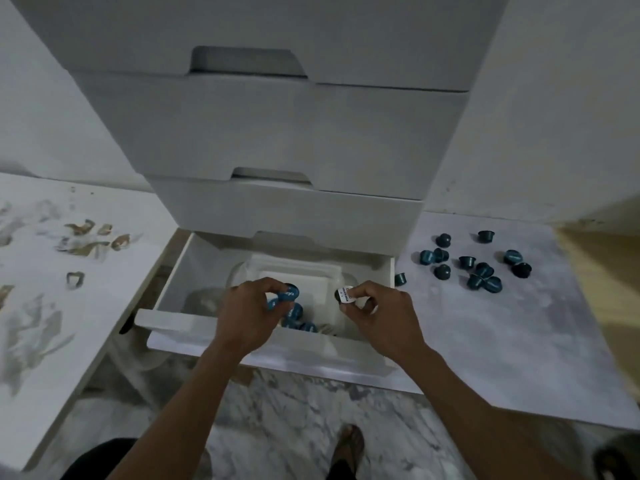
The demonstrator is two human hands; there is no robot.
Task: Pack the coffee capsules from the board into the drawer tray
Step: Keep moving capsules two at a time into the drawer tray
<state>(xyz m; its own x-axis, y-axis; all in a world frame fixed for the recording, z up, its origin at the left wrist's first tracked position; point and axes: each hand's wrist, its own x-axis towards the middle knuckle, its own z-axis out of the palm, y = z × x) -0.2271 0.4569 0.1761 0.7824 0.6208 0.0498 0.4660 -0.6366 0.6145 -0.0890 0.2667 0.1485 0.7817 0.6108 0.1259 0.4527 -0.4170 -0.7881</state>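
Two hands pinch one small teal plastic coffee capsule each: left hand grips a capsule, right hand a foil-lidded one, both above the white drawer tray for dropping in; beneath, packed capsules; rightward, loose capsules on the pale marbled board

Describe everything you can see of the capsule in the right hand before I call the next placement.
The capsule is pinched in the fingertips of the right hand, above the open drawer's white tray. It is turned on its side, so its flat white lid with dark print, too small to read, faces the camera; a sliver of dark body shows at the left edge. It looks like foil over a small plastic cup. Only the fingers touch it. It hangs apart from the teal capsules under the left hand.
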